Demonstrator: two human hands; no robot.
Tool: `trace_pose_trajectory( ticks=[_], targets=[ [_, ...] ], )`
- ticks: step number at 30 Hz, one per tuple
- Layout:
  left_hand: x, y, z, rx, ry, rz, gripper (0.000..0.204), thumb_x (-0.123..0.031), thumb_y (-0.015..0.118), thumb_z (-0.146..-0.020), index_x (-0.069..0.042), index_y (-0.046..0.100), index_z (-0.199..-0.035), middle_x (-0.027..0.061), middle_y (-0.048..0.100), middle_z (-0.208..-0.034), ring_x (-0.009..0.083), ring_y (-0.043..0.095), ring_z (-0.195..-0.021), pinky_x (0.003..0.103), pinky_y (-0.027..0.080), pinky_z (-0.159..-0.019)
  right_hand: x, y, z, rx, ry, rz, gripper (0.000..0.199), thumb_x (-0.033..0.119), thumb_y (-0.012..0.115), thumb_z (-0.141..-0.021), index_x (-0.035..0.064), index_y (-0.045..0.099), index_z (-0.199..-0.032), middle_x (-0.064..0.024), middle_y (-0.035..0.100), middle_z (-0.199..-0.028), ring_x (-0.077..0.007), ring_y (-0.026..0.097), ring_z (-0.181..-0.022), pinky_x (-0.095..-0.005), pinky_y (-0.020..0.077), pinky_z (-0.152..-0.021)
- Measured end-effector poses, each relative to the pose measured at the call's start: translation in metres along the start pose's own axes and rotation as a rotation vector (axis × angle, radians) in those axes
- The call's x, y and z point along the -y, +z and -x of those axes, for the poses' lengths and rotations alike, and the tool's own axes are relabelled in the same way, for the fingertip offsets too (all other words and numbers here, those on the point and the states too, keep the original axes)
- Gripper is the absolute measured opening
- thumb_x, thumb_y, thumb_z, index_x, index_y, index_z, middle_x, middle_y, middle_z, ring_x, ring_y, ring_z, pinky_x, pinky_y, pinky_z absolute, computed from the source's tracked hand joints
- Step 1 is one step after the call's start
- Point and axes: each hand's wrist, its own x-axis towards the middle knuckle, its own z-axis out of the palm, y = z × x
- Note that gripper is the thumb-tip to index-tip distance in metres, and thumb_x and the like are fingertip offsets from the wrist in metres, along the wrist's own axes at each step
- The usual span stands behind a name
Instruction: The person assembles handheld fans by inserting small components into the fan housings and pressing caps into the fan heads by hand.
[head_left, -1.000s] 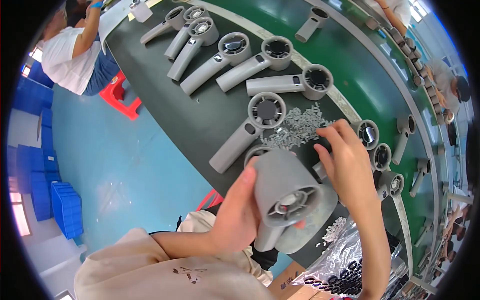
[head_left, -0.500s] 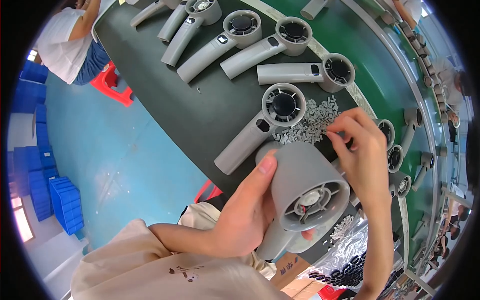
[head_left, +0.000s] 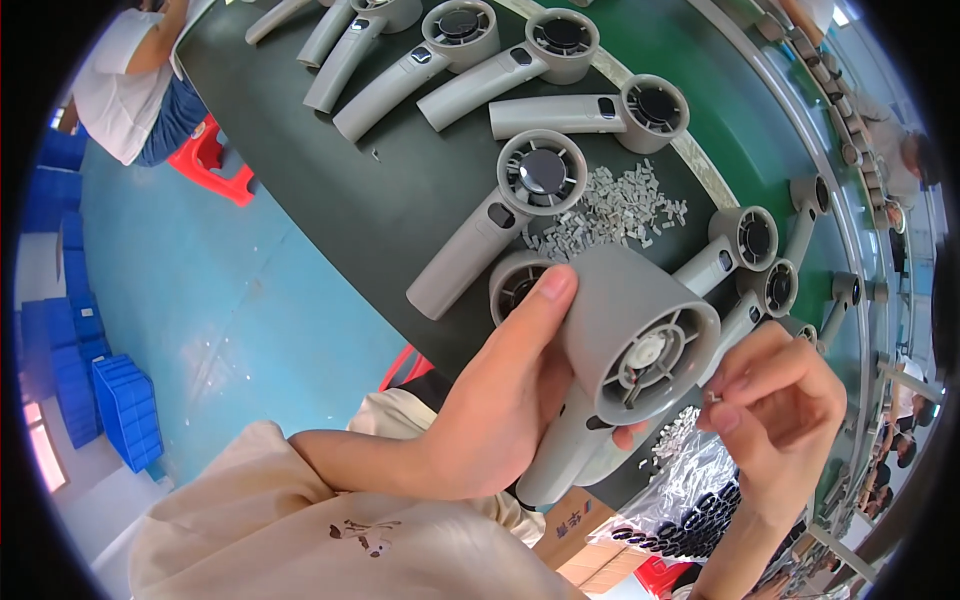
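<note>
My left hand (head_left: 500, 410) is wrapped round a grey handheld fan (head_left: 630, 300), its open round head turned to the right and toward me. Inside the head a white hub, spokes and some thin wires show. To the right of the fan head, my right hand (head_left: 780, 410) pinches a tiny light-coloured piece (head_left: 713, 398) between thumb and fingertips. Beyond the held fan lies a loose heap of small grey pieces (head_left: 630, 205). Beside the heap rests another grey fan (head_left: 543, 177) with a black centre cap. A further fan head (head_left: 515, 285) is partly hidden behind my left hand.
Several grey fans (head_left: 560, 117) lie along the dark table (head_left: 400, 200). A green conveyor (head_left: 740, 120) carries more fans. Small white pieces (head_left: 675, 435) and a clear bag of black caps (head_left: 690, 520) lie close by. A person (head_left: 125, 90) sits near a red stool (head_left: 212, 165).
My right hand has left the heap of grey pieces and come nearer, beside the fan's open head, with a tiny piece pinched. The held fan has shifted slightly right; the view has moved a little.
</note>
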Motion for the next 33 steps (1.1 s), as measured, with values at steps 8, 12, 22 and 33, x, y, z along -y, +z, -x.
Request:
trace_pose_trajectory(
  ticks=[8, 12, 22, 33],
  targets=[
    [0.021, 0.022, 0.005, -0.071, -0.027, -0.014, 0.055, -0.048, 0.025, -0.096, -0.005, 0.046, -0.122, 0.0132, 0.060, -0.103, 0.0248, 0.061, -0.079, 0.040, 0.050, -0.064, 0.017, 0.002, 0.034, -0.077, -0.209, 0.417, 0.022, -0.013, 0.068, -0.062, -0.0025, 0.065, -0.082, -0.0145, 0.061, -0.075, -0.0165, 0.059, -0.063, -0.0230, 0.0447, -0.054],
    [0.027, 0.027, 0.005, -0.004, -0.098, -0.023, 0.054, -0.050, 0.027, -0.095, -0.006, 0.046, -0.121, 0.0128, 0.060, -0.103, 0.0249, 0.060, -0.082, 0.039, 0.049, -0.068, 0.015, -0.005, 0.040, -0.053, -0.290, 0.552, 0.024, -0.012, 0.070, -0.063, -0.0015, 0.065, -0.084, -0.0130, 0.061, -0.077, -0.0159, 0.058, -0.063, -0.0234, 0.0431, -0.053],
    [0.038, 0.041, 0.005, 0.004, -0.154, 0.048, 0.034, -0.042, 0.034, -0.098, -0.010, 0.039, -0.107, 0.0056, 0.050, -0.098, 0.0129, 0.051, -0.085, 0.030, 0.045, -0.069, 0.016, 0.000, 0.051, -0.055, -0.384, 0.820, 0.021, -0.007, 0.069, -0.062, -0.0017, 0.059, -0.079, -0.0118, 0.056, -0.074, -0.0210, 0.053, -0.064, -0.0269, 0.0402, -0.056],
    [0.041, 0.032, -0.002, -0.016, -0.182, -0.021, 0.032, -0.040, 0.034, -0.099, -0.010, 0.038, -0.108, 0.0047, 0.048, -0.094, 0.0125, 0.051, -0.083, 0.030, 0.045, -0.067, 0.028, 0.002, 0.031, 0.091, -0.201, 0.916, 0.020, -0.009, 0.069, -0.060, -0.0020, 0.058, -0.076, -0.0100, 0.056, -0.072, -0.0202, 0.054, -0.060, -0.0264, 0.0413, -0.051]
  ],
)
